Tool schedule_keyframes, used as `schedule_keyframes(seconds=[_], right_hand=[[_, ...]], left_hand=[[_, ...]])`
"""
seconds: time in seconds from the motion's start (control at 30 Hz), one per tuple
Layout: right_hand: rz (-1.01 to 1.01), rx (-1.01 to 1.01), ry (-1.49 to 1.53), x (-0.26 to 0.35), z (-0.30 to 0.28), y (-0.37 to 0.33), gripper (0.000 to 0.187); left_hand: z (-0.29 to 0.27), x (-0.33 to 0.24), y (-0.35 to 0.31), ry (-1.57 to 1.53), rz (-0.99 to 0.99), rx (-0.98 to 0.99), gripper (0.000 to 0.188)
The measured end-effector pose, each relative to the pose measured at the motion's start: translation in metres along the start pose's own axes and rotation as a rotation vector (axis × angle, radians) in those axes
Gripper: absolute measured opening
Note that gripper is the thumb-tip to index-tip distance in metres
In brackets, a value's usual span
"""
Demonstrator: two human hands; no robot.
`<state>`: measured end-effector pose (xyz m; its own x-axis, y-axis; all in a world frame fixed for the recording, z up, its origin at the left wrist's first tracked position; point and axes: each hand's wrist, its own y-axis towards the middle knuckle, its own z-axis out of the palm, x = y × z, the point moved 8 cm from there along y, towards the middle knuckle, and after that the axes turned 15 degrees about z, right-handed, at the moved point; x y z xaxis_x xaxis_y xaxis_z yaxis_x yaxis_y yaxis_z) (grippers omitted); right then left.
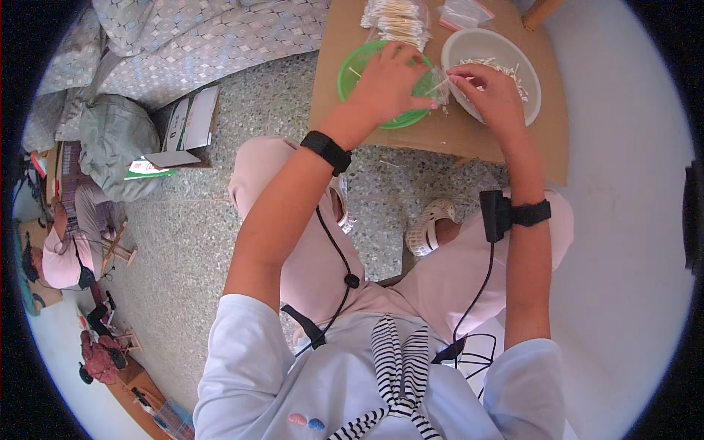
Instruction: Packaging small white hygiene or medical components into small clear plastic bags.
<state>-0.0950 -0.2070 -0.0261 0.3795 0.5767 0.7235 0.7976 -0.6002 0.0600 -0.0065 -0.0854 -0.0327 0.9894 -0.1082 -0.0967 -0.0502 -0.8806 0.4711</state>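
Over a round green basket [402,122], my left hand [387,82] has its fingers curved around the side of a small clear plastic bag [440,89]. My right hand [493,94] hovers at the left rim of a white bowl [460,44], thumb and fingertips pinched together at the bag's mouth. A thin white cotton swab seems to run from that pinch toward the bag, though it shows only faintly. Many loose cotton swabs [506,67] lie in the bowl. My left hand covers most of the basket's inside.
Bundles of cotton swabs [400,20] and flat clear bags [466,12] lie at the far side of the brown tabletop [539,147]. A white wall [623,220] stands close on the right. Left on the floor are a cardboard box [192,125] and a grey-green sack [116,139]; other people sit farther left.
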Motion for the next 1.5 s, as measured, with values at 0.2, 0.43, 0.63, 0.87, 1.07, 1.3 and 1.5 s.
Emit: schedule_keyframes(seconds=[0.2, 0.43, 0.63, 0.87, 1.07, 1.3, 1.5], right_hand=[[0.033, 0.050, -0.009, -0.011, 0.010, 0.004, 0.026], [-0.041, 0.172, 0.043, -0.010, 0.022, 0.003, 0.026], [-0.105, 0.233, 0.097, 0.008, 0.009, -0.006, 0.030], [-0.147, 0.179, -0.024, 0.021, 0.006, -0.014, 0.030], [-0.040, 0.134, 0.091, 0.012, -0.005, -0.005, 0.026], [0.078, 0.085, 0.478, 0.002, -0.020, 0.004, 0.019], [-0.072, 0.044, 0.370, 0.017, -0.017, -0.001, 0.019]], left_hand=[[-0.001, 0.000, 0.001, -0.045, -0.040, -0.025, 0.047], [-0.006, 0.004, 0.003, -0.108, -0.032, -0.138, 0.040], [-0.011, 0.006, 0.000, -0.124, -0.057, -0.168, 0.043], [-0.015, 0.000, 0.006, -0.135, 0.019, -0.197, 0.050], [-0.010, 0.007, 0.008, -0.143, 0.001, -0.189, 0.061], [0.013, 0.046, -0.012, -1.172, -0.556, -0.353, 0.042], [0.003, 0.040, -0.007, -1.178, -0.570, -0.338, 0.034]])
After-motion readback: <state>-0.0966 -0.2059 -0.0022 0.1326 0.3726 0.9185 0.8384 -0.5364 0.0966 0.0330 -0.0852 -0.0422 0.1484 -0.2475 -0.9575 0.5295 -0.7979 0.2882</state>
